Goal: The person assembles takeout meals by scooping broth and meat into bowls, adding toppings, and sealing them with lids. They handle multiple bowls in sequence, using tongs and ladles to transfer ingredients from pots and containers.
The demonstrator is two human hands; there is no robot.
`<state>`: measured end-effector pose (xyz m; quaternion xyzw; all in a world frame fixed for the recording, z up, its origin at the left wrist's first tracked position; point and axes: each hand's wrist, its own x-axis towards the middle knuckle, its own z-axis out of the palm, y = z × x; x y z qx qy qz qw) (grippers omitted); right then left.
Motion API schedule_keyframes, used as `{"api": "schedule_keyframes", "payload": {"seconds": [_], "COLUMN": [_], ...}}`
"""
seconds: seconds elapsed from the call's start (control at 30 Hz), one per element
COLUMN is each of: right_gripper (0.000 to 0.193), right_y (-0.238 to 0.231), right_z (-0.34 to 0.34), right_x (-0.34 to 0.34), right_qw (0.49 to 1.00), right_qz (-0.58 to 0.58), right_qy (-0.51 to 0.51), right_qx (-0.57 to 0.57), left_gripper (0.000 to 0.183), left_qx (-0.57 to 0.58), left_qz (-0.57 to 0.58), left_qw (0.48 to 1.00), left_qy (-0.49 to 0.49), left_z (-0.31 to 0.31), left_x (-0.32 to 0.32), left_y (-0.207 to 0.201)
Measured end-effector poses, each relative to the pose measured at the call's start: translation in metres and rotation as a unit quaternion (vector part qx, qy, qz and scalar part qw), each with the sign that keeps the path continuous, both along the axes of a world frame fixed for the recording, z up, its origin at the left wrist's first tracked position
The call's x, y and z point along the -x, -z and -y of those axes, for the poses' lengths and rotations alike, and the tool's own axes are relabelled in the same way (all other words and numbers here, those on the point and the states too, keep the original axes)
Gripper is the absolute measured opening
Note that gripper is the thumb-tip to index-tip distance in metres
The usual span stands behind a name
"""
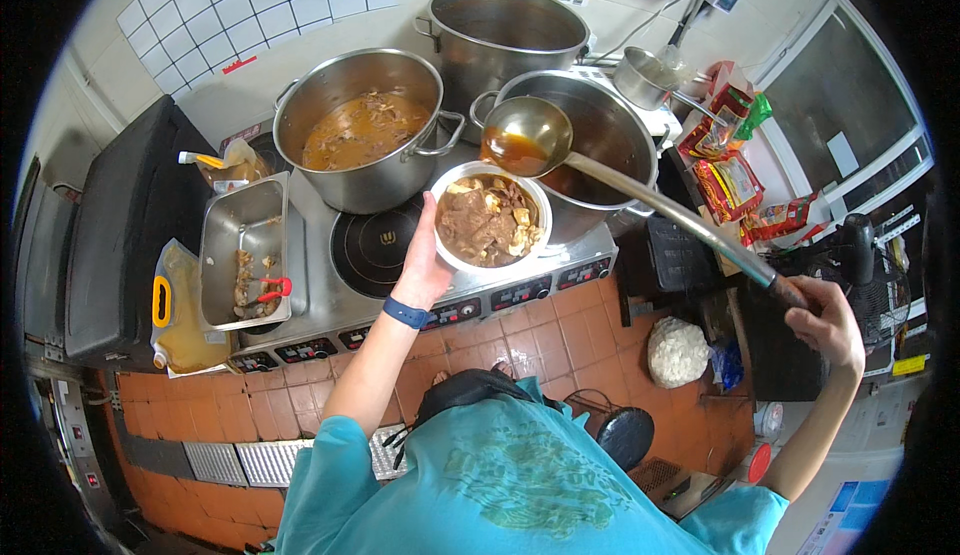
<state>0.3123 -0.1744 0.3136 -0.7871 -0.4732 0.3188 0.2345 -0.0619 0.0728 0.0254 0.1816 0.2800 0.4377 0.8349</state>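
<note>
My left hand (pixel 424 263) is closed round the left side of a white bowl (pixel 541 217), its fingers mostly hidden beneath. Chunks of brown meat and pale yellowish pieces (pixel 487 220) fill the bowl. In my right hand (pixel 826 323) is the dark grip of a long-handled metal ladle (pixel 540 135). Reddish-brown broth lies in its tilted scoop, which hangs just above the bowl's far rim and in front of a steel pot (pixel 630 120) of dark broth. Left of the bowl stands a larger pot (pixel 400 170) of orange-brown stew with meat.
Behind stands another tall pot (pixel 470 60). At left are a steel pan (pixel 225 215) with scraps and a red-handled utensil, and a jug of yellowish liquid (pixel 190 305). A small saucepan (pixel 640 80) and red packages (pixel 728 190) sit at right. A black stool (pixel 626 437) is on the tiled floor.
</note>
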Motion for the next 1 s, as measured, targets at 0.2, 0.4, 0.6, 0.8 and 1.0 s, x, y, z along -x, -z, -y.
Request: {"api": "schedule_keyframes", "payload": {"seconds": [0.2,0.4,0.6,0.8,1.0], "right_gripper": [0.043,0.043,0.059,0.064,0.032], "right_y": [0.011,0.023,0.021,0.037,0.069], "right_z": [0.024,0.041,0.026,-0.036,-0.145], "right_x": [0.062,0.072,0.009,-0.072,-0.103], "right_qw": [0.976,0.968,1.0,0.996,0.931], "right_qz": [0.201,0.231,-0.023,-0.045,0.272], "right_qy": [-0.072,-0.039,-0.006,-0.067,-0.241], "right_qx": [-0.047,-0.093,0.017,0.03,-0.029], "left_gripper": [0.068,0.068,0.067,0.064,0.067], "left_qx": [-0.011,-0.009,-0.016,0.0,-0.035], "left_qz": [-0.022,-0.03,0.001,0.002,0.033], "left_qw": [1.0,0.999,0.998,0.991,0.968], "left_qy": [-0.008,-0.018,-0.056,-0.137,-0.247], "left_z": [0.001,0.002,0.003,0.028,0.097], "left_x": [0.009,0.016,0.005,-0.005,-0.014], "left_y": [-0.005,0.008,0.028,0.028,0.019]}}
